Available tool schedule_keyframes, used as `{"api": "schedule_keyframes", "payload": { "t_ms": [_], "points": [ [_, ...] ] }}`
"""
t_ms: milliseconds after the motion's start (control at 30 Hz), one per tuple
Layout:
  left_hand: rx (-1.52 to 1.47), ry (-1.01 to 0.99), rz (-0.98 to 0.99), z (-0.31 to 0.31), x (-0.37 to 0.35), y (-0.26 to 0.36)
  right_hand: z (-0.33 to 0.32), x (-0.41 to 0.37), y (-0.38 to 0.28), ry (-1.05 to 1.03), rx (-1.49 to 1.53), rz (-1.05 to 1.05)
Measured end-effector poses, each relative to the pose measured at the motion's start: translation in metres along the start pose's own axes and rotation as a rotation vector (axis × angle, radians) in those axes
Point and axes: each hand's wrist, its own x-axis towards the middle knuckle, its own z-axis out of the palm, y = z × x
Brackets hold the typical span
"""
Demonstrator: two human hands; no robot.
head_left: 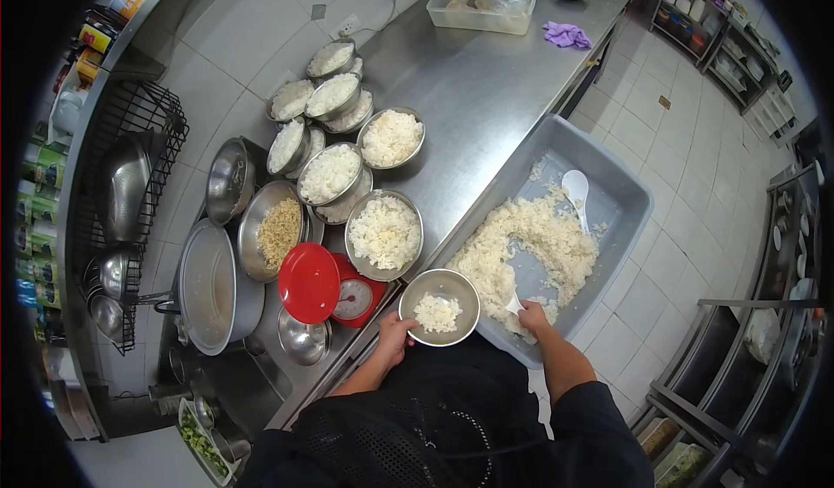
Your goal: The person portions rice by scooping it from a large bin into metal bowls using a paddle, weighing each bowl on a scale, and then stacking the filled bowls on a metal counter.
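My left hand (395, 335) grips the rim of a steel bowl (466, 331), which has a small heap of cooked rice (437, 313) at its bottom. My right hand (533, 317) is closed on the handle of a white rice paddle (514, 303); the paddle's blade is partly hidden in the rice. That rice (486, 258) lies in a large grey tub (638, 194), spread in a curved mound. A second white paddle (576, 191) rests in the tub near its far side. Left of my bowl stands a red kitchen scale (310, 284) with a round dial.
Several steel bowls filled with rice (383, 232) stand stacked on the steel counter (452, 97). Nearby are a bowl of brown crumbly food (280, 234) and a large pot (207, 288). A plastic container (480, 21) and a purple cloth (566, 35) lie farther back.
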Motion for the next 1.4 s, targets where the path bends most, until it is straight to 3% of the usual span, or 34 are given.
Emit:
{"api": "schedule_keyframes", "payload": {
  "t_ms": [67,200,300,367,467,600,733,800,900,1000,1167,1400],
  "points": [
    [0.005,-0.005,0.001,-0.002,-0.002,-0.001,-0.007,-0.019,-0.017,-0.057,0.309,0.104],
    [0.022,0.017,0.025,0.007,0.001,-0.001,-0.019,-0.034,-0.031,0.02,0.387,0.0],
    [0.089,0.072,0.061,0.023,0.004,0.0,-0.037,-0.041,-0.032,0.089,0.276,0.027],
    [0.087,0.069,0.099,0.04,0.007,0.005,-0.045,-0.04,-0.028,0.327,0.088,-0.112],
    [0.137,0.098,0.21,0.062,0.022,-0.002,-0.075,-0.087,-0.078,0.553,-0.15,-0.129],
    [0.232,0.139,0.294,0.111,0.043,-0.012,-0.088,-0.14,-0.138,0.656,-0.372,-0.223],
    [0.173,0.024,0.173,0.156,0.048,-0.013,-0.033,-0.157,-0.151,0.579,-0.599,-0.247],
    [0.184,0.127,0.103,0.166,0.057,-0.022,-0.037,-0.171,-0.165,0.542,-0.638,-0.259],
    [0.105,0.074,0.018,0.146,0.063,-0.028,-0.052,-0.186,-0.175,0.466,-0.597,-0.247],
    [0.052,0.065,0.041,0.136,0.057,-0.027,-0.084,-0.204,-0.176,0.449,-0.486,-0.289],
    [0.133,-0.056,0.161,0.141,0.038,-0.01,-0.071,-0.202,-0.172,0.31,-0.609,-0.327],
    [0.053,-0.112,0.18,0.128,0.048,0.0,-0.123,-0.25,-0.234,0.328,-0.641,-0.298]
  ]
}}
